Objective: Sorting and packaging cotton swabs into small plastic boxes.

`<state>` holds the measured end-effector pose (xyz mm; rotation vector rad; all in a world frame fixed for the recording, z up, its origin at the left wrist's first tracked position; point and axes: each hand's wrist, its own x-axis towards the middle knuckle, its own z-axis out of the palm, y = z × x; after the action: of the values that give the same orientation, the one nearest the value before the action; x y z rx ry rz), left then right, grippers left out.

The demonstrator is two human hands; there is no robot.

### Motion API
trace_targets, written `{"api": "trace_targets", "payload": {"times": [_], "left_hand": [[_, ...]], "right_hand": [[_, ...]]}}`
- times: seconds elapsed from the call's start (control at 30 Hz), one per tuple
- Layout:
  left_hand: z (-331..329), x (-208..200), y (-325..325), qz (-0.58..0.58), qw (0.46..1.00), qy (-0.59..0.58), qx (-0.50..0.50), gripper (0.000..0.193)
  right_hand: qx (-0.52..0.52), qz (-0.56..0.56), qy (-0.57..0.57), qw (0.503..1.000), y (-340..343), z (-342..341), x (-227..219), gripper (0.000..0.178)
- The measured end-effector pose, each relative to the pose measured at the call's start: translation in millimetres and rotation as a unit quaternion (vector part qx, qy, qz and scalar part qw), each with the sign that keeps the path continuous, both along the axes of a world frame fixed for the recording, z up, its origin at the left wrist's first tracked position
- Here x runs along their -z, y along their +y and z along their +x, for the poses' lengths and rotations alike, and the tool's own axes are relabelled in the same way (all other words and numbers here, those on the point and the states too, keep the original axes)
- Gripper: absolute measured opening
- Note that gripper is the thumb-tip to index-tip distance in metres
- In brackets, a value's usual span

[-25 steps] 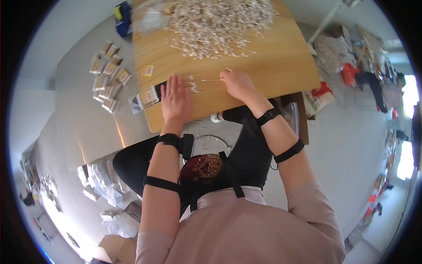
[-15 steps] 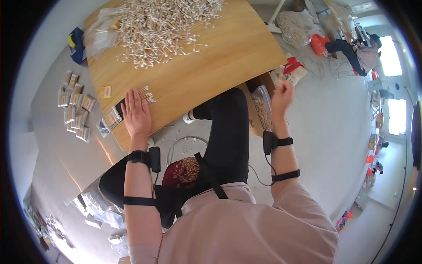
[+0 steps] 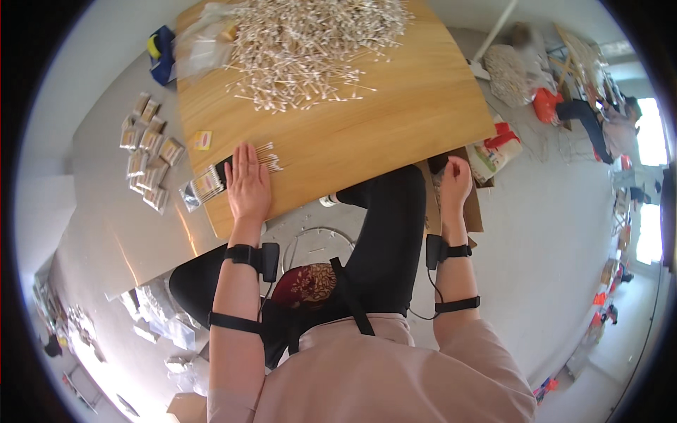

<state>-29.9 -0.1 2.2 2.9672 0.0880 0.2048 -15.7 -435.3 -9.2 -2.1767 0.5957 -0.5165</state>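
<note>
My left hand (image 3: 249,187) lies flat with fingers outstretched on the wooden table (image 3: 395,120), near its left front corner. Loose cotton swabs (image 3: 271,158) stick out beyond its fingers. Against its left side is a black flat piece (image 3: 224,171), and beside that lies a clear pack of cotton swabs (image 3: 204,185), partly past the table edge. My right hand (image 3: 455,185) is off the table's right front edge, over an open cardboard box (image 3: 471,201). Its fingers are curled closed; whatever they may hold is hidden.
A large heap of cotton swabs (image 3: 310,53) covers the table's far side, with clear plastic bags (image 3: 204,46) beside it. A small yellow card (image 3: 202,139) lies near the left edge. Several swab packs (image 3: 150,143) rest on the metallic surface at left. Another person (image 3: 617,127) sits far right.
My right hand has come down over the box, and the clear bag of swabs beside it no longer shows. The view has shifted; my left hand stays flat on the table.
</note>
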Motion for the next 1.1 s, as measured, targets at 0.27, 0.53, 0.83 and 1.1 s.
{"api": "trace_targets", "payload": {"times": [0.27,0.53,0.83,1.1], "left_hand": [[0.7,-0.8,0.5,-0.023,1.000,-0.018,-0.004,0.054],[-4.5,-6.4,-0.5,-0.039,0.999,-0.005,-0.008,0.054],[-2.9,-9.8,-1.5,-0.054,0.998,-0.002,-0.007,0.054],[-2.8,-8.7,-2.1,-0.058,0.998,-0.011,-0.007,0.055]], "right_hand": [[-0.324,-0.104,-0.042,0.940,164.7,107.8,-41.5,0.008],[-0.338,-0.203,0.012,0.919,184.1,136.1,-29.3,0.003],[-0.355,-0.225,-0.057,0.906,213.7,104.2,-24.5,0.006],[-0.398,-0.214,-0.044,0.891,242.1,100.3,-24.9,0.005]]}}
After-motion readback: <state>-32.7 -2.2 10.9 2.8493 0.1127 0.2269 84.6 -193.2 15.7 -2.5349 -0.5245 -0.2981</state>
